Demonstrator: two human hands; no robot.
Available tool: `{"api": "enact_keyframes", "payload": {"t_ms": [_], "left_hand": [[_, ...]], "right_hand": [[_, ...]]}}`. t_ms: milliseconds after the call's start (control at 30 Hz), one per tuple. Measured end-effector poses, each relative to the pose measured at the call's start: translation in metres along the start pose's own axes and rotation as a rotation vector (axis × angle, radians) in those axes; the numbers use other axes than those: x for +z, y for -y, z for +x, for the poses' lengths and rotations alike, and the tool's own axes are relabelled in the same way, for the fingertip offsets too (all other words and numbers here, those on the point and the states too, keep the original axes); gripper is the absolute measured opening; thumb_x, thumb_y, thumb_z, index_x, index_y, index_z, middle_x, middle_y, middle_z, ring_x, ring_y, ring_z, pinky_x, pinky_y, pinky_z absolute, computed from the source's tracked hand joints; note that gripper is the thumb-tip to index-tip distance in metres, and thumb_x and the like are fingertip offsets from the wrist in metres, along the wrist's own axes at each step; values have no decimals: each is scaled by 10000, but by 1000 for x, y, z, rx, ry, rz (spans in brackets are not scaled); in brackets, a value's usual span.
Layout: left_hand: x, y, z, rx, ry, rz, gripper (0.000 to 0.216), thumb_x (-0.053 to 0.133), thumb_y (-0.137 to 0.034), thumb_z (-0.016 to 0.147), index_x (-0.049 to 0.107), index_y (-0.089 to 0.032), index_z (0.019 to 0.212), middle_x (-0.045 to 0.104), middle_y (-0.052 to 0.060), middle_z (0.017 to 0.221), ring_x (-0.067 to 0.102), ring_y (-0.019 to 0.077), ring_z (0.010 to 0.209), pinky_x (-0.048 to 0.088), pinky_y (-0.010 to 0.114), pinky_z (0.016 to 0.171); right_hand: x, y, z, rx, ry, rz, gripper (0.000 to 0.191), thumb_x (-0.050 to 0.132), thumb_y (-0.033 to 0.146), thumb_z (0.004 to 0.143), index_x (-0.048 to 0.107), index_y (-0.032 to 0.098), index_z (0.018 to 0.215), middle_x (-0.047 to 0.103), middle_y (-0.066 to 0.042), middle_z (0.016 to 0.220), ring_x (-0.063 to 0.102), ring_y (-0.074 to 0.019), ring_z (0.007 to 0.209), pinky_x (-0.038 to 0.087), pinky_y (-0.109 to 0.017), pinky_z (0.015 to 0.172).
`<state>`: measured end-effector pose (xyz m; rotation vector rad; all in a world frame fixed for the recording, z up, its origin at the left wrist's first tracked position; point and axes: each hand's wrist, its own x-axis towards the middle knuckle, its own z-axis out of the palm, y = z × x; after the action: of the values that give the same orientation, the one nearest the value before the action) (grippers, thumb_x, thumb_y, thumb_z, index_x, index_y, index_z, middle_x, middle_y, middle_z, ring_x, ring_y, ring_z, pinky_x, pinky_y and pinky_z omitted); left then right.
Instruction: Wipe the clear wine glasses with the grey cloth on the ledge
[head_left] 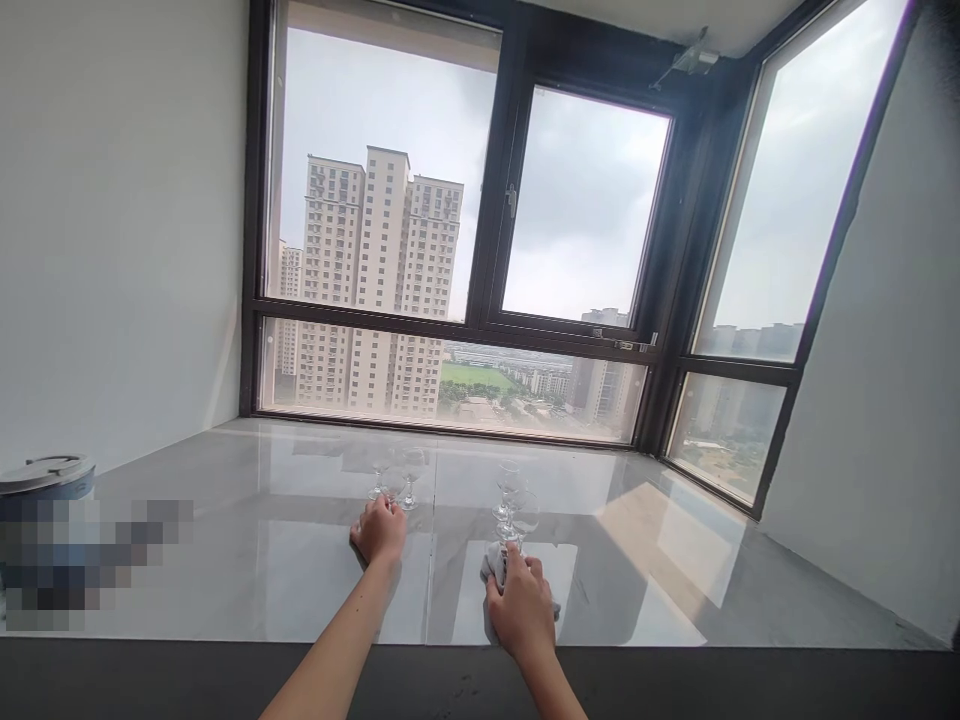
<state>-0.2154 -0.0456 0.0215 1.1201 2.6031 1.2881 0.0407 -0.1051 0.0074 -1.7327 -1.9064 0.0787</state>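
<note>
My left hand (380, 530) is closed at the low end of a clear stemmed glass (392, 483), its fingertips partly hidden behind the knuckles. Just past it stand more clear stemmed glasses (412, 472) on the glossy grey sill. My right hand (523, 603) is closed over a crumpled grey cloth (495, 563), which pokes out on both sides of the fingers. Right behind that cloth, a second cluster of stemmed glasses (510, 490) stands upright, its nearest one close to my fingertips. Whether my right fingers touch that glass I cannot tell.
The wide tiled sill (300, 580) ends at a front edge below my wrists. Dark-framed windows (450, 315) rise behind it. A lidded bucket (49, 480) sits at the far left, with a blurred patch over it. Walls close in both sides.
</note>
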Motion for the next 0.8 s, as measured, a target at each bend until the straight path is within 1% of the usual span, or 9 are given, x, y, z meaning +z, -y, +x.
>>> {"api": "enact_keyframes", "payload": {"t_ms": [100,200,333,433,533,633,800], "left_hand": [[-2,-1,-2,16,15,-20,194,425,-279,935,612,-243,899,705,82,1117,628,239,1096,322,420,1067],[-6,0,-4,27,38,-40,185,422,-286,944,589,-252,873,732,60,1045,650,233,1051,340,394,1044],[-11,2,-6,43,83,-68,191,410,-296,954,575,-269,864,749,25,900,685,224,922,386,355,971],[-14,3,-7,56,100,-81,201,408,-304,953,559,-267,826,738,15,821,690,225,846,413,337,891],[-15,2,-8,59,105,-88,188,415,-303,943,551,-266,819,735,17,813,687,232,823,418,332,838],[-15,1,-8,53,108,-93,165,428,-293,930,556,-268,828,740,23,837,688,238,836,418,325,802],[-16,0,-10,65,122,-103,166,434,-285,922,567,-270,826,746,17,852,692,233,829,417,314,768]], "right_hand": [[-2,1,0,-6,1,4,537,483,318,875,482,216,1402,594,-164,1245,567,-308,1209,415,-416,982],[-3,2,-1,-20,3,11,520,482,308,868,496,214,1379,614,-157,1230,566,-312,1203,420,-433,981],[-2,0,-4,-61,-18,56,487,451,323,890,498,224,1365,611,-131,1280,520,-308,1255,429,-431,987],[1,-2,-5,-70,-48,92,493,440,321,897,481,203,1374,593,-121,1324,470,-310,1305,429,-412,1003],[3,-3,-6,-85,-80,134,512,440,280,880,453,201,1386,581,-112,1340,448,-304,1326,437,-397,1001],[1,-3,-8,-118,-105,164,530,445,221,838,450,223,1368,591,-102,1313,471,-286,1305,461,-381,961],[0,-4,-8,-140,-95,199,564,452,183,798,449,236,1360,599,-97,1305,478,-271,1317,479,-354,931]]}}
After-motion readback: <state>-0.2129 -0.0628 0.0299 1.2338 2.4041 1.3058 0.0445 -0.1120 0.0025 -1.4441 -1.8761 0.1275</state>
